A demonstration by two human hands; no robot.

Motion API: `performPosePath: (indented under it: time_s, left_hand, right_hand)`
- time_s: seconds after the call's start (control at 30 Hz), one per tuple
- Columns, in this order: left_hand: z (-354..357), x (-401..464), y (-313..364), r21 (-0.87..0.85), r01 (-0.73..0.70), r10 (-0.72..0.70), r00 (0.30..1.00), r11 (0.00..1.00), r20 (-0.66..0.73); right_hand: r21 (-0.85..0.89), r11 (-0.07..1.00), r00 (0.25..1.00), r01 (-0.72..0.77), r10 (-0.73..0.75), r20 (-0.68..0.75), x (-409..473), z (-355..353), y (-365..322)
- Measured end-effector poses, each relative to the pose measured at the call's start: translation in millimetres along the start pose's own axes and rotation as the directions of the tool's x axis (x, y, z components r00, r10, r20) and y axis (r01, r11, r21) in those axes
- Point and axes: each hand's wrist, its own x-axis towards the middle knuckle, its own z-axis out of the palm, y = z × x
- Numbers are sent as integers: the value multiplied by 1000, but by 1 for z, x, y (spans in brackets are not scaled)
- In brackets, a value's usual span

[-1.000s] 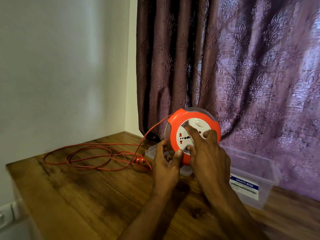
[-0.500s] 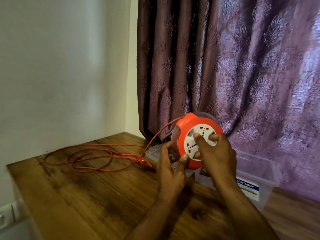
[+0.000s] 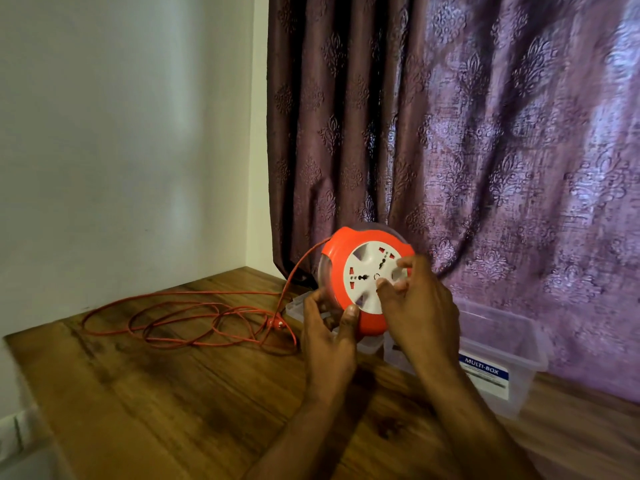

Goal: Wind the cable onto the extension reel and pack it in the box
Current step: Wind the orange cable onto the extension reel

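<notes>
An orange extension reel with a white socket face is held upright above the table. My left hand grips its lower left rim, thumb on the orange front. My right hand has its fingertips on the right side of the white face. The orange cable runs from the reel's left side down to loose loops on the table, with its plug lying among them. A clear plastic box labelled MULTI-BOX stands behind my hands, partly hidden by them.
The wooden table meets a white wall at the left and back. A purple patterned curtain hangs right behind the box and reel. A white socket strip shows past the table's left edge.
The white socket face has turned under my right hand's fingers. My right hand has shifted to the face's right side. The cable loops on the table look slightly drawn in.
</notes>
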Motion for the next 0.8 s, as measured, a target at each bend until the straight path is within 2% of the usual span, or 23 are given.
performPosePath:
  time_s: [0.07, 0.17, 0.37, 0.53, 0.67, 0.8]
  left_hand:
    - [0, 0, 0, 10, -16, 16, 1000, 1000, -1]
    - [0, -2, 0, 19, -12, 12, 1000, 1000, 24]
    - [1, -4, 5, -8, 9, -8, 1000, 1000, 23]
    - [2, -7, 5, 71, -52, 50, 999, 996, 20]
    - [2, -9, 6, 69, -118, 117, 993, 991, 9]
    - [2, -11, 9, 68, -99, 97, 995, 993, 39]
  right_hand:
    - [-104, 987, 990, 120, -112, 83, -3, 0, -2]
    - [-242, 946, 964, 218, -169, 207, -2, 2, 1]
    - [-331, 902, 952, 278, -215, 216, -1, 3, 5]
    - [-273, 951, 989, 144, -126, 81, 1, 3, 10]
    - [-82, 995, 999, -53, 53, 7, 6, 1, 12]
    - [99, 979, 984, -176, 174, 28, 9, 0, 14]
